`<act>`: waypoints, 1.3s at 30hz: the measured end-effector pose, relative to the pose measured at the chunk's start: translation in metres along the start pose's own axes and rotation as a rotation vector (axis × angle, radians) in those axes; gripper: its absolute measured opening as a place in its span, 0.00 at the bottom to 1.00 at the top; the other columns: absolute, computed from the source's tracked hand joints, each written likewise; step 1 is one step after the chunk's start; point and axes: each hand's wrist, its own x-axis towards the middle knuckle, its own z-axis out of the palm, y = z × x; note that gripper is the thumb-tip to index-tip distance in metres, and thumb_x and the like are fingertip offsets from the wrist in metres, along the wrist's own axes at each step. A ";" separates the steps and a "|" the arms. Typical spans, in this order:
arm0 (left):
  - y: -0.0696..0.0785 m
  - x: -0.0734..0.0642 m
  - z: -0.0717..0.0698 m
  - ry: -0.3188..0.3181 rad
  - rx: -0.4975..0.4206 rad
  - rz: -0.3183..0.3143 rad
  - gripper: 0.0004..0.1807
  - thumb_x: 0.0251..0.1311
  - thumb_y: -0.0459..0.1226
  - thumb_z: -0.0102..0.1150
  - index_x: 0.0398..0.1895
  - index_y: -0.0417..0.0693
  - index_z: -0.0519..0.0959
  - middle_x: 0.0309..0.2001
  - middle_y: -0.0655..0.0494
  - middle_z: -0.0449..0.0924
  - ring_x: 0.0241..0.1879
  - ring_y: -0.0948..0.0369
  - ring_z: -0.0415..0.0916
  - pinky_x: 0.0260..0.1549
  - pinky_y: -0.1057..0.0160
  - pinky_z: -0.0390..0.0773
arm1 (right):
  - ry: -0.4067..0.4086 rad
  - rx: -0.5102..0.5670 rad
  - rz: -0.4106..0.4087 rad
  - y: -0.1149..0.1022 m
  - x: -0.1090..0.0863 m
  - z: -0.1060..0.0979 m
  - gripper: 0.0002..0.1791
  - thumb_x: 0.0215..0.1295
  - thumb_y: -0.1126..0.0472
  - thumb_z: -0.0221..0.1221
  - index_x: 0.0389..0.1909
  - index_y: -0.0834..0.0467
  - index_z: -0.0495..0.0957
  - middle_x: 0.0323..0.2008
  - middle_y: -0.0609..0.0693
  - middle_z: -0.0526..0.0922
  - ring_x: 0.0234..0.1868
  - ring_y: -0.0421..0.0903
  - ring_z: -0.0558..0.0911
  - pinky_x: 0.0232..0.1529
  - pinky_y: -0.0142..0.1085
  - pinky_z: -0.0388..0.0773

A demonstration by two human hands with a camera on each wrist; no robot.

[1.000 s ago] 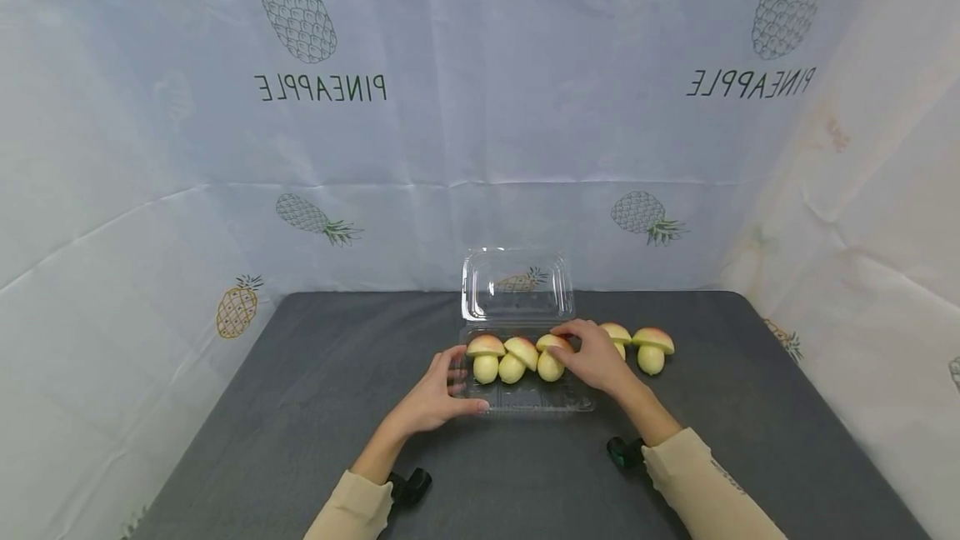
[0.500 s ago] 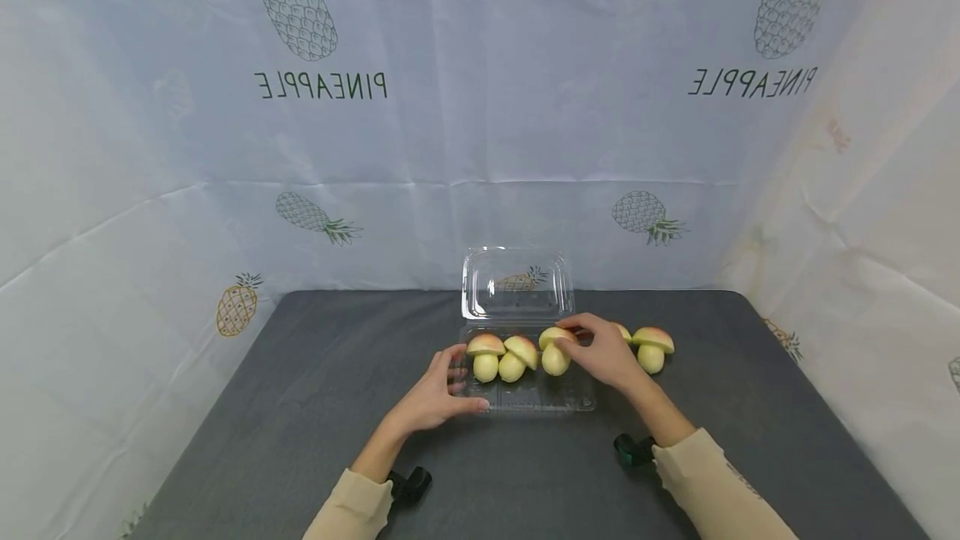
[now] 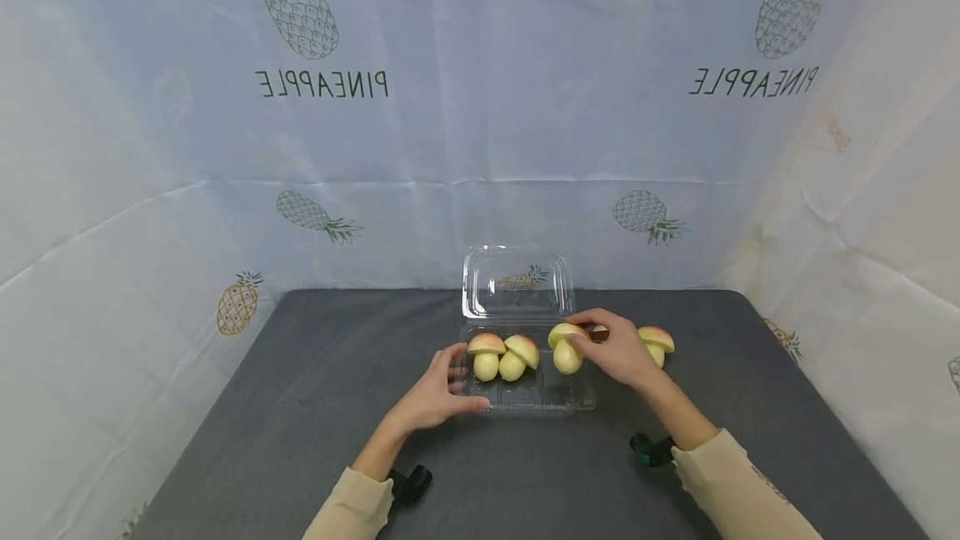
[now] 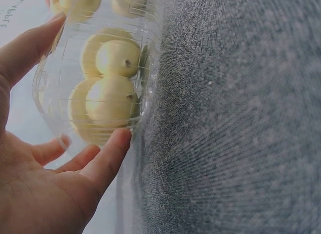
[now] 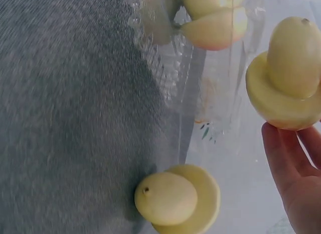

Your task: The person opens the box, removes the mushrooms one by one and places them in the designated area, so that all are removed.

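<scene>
A clear plastic clamshell box (image 3: 517, 402) lies on the dark table with its lid (image 3: 517, 286) raised at the back. Two yellow toy mushrooms with reddish caps, one at the left end (image 3: 486, 357) and one beside it (image 3: 517, 358), sit side by side in the box. My left hand (image 3: 431, 394) holds the box's left end, thumb at the front corner and fingers along the side. Above the right part of the box, my right hand (image 3: 615, 348) pinches another toy mushroom (image 3: 567, 352) by its cap, stem toward me. The right wrist view shows this mushroom (image 5: 293, 68) raised on the fingertips.
Right of the box, a loose toy mushroom (image 3: 656, 344) lies on the table (image 3: 360, 357); another is mostly hidden behind my right hand. A white cloth (image 3: 420, 148) printed with pineapples hangs behind and at both sides. Black straps (image 3: 408, 486) circle both wrists.
My right hand has moved right and slightly up with its toy mushroom, away from the two in the box. The left hand has stayed in place on the box.
</scene>
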 end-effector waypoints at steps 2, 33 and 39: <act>0.000 0.000 0.000 0.001 0.000 -0.003 0.55 0.57 0.49 0.75 0.80 0.47 0.51 0.71 0.39 0.53 0.69 0.40 0.65 0.60 0.44 0.76 | 0.002 0.002 0.004 -0.002 -0.002 -0.003 0.18 0.69 0.57 0.67 0.56 0.60 0.82 0.52 0.57 0.83 0.52 0.60 0.82 0.53 0.51 0.82; 0.004 -0.002 0.000 0.000 0.007 -0.007 0.55 0.57 0.50 0.75 0.80 0.48 0.51 0.72 0.39 0.53 0.68 0.40 0.66 0.58 0.45 0.77 | 0.133 -0.210 -0.080 0.009 -0.038 -0.065 0.17 0.70 0.60 0.66 0.58 0.59 0.82 0.52 0.54 0.83 0.50 0.43 0.81 0.52 0.36 0.82; 0.004 -0.002 0.000 0.003 0.008 -0.009 0.55 0.57 0.50 0.75 0.80 0.48 0.51 0.72 0.39 0.53 0.68 0.39 0.66 0.58 0.45 0.78 | 0.166 -0.215 -0.092 0.014 -0.042 -0.078 0.18 0.70 0.61 0.65 0.58 0.59 0.81 0.53 0.56 0.82 0.49 0.31 0.78 0.48 0.23 0.77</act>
